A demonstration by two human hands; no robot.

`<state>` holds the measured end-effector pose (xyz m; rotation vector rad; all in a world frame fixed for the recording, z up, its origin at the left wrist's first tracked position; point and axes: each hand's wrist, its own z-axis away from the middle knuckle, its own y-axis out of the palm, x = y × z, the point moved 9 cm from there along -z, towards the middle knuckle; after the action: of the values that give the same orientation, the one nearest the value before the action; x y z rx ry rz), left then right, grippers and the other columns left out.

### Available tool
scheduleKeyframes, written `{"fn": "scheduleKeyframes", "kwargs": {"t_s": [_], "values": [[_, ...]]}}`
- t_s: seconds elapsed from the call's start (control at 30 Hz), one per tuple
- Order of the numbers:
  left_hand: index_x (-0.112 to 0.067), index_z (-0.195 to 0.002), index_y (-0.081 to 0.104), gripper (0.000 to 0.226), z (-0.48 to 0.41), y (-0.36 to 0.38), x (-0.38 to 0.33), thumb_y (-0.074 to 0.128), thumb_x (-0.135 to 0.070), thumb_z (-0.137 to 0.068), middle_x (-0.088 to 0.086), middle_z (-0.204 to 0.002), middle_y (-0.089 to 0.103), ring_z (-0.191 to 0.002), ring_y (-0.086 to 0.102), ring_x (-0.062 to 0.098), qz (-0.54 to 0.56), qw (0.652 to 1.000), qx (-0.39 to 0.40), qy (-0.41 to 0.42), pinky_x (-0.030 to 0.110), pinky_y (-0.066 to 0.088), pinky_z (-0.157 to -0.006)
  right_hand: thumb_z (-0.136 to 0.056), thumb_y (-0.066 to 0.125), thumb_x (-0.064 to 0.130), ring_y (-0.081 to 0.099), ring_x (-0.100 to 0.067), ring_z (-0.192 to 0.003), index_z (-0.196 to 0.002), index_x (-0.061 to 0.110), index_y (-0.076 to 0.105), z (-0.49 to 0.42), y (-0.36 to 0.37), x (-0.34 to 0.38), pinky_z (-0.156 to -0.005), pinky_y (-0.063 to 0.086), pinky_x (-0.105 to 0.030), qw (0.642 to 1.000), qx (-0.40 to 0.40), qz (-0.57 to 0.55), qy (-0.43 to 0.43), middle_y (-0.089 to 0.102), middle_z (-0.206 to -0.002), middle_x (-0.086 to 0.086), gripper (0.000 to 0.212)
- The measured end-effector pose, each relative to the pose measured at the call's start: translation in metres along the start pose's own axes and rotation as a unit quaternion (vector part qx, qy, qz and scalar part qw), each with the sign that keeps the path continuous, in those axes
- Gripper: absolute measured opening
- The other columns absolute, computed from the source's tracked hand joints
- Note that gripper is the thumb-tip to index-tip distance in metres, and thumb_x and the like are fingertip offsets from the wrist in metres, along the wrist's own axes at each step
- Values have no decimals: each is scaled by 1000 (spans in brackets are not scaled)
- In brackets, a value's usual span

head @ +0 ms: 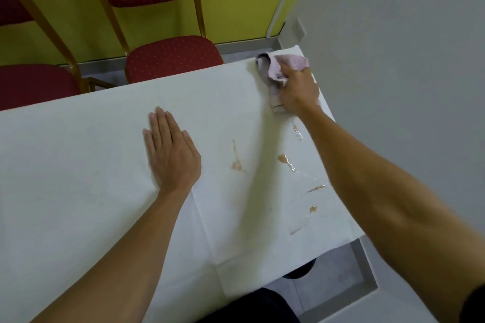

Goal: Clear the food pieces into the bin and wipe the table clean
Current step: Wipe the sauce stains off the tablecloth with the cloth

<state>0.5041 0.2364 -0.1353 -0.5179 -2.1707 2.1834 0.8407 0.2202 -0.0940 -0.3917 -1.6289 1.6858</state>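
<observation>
A person looks down at a table [78, 165] covered in white paper. The right hand [299, 89] reaches to the far right corner and presses down on a crumpled pale pink cloth [278, 68]; the fingers are curled over it, gripping its near part, while the rest of the cloth spreads toward the far edge. The cloth lies almost at the corner, close to both the far edge and the right edge, which runs just beside a grey wall [406, 60].

The left hand [170, 155] lies flat, palm down, fingers straight and together, holding nothing, near the middle of the table and well apart from the cloth.

Between the two arms, brownish wet smears [286, 161] (some shiny, like spilled liquid) trail from just below the cloth toward the near right corner. One separate stain [236, 162] sits closer to the left hand. No solid food pieces can be made out.

To the left of the left hand the white surface runs on, bare, to the frame's edge. Beyond the far edge stand red padded chairs [173, 57] with gold frames, one seat tucked close to the table, against a yellow-green wall.
</observation>
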Motion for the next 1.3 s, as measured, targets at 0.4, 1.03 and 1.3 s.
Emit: {"fn": "scheduleKeyframes", "kwargs": {"t_s": [0.4,1.03,1.3], "values": [[3,-155,20,58,-1,-1,-3,29,-25,-106,17,-165,16,-155,9,29,-7,1000,-23,1,46,11,-125,-89,62,43,57,-38,-101,-146,31,45,92,70,138,-80,45,-38,980,49,-20,-189,51,-119,-17,61],[2,-156,20,58,-1,-1,-1,30,-26,-105,15,-165,17,-154,10,29,-4,1000,-18,-3,47,12,-125,-91,58,44,51,-38,-115,-152,33,34,71,76,164,-90,44,-41,978,63,11,-201,50,-129,-21,67],[2,-156,19,57,2,-3,-3,26,-26,-107,16,-166,14,-155,8,30,-3,1000,-19,-1,48,13,-125,-96,52,36,43,-40,-128,-146,29,41,0,25,73,-102,38,-45,998,21,41,-53,44,-141,-22,51]]}}
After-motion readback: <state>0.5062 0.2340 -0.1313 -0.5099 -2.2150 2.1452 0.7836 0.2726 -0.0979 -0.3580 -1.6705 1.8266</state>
